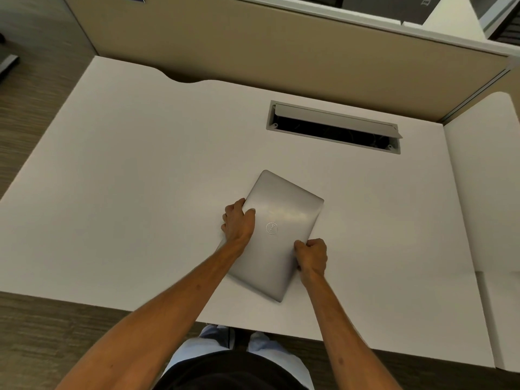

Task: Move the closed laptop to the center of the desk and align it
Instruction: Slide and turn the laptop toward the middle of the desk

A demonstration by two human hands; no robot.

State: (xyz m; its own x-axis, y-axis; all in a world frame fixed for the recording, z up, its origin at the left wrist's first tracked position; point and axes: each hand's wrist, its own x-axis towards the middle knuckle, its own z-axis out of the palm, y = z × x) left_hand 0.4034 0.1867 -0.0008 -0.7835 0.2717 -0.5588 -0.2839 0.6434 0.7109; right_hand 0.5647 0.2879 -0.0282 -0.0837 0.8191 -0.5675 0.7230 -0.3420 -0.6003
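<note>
The closed silver laptop (pixel 277 235) lies skewed on the white surface (pixel 126 178), its far end toward 1 o'clock. The left hand (pixel 238 222) grasps its 9 o'clock edge; the right hand (pixel 312 256) grasps its 3 o'clock edge.

We take this for an office cubicle: a white counter (pixel 126 164) with an open cable hatch (pixel 333 128) set into it, a tan partition panel (pixel 253 43) rising behind it, and grey wood-grain flooring (pixel 33 88) alongside. A silver laptop (pixel 281 220) lies on the counter.
</note>
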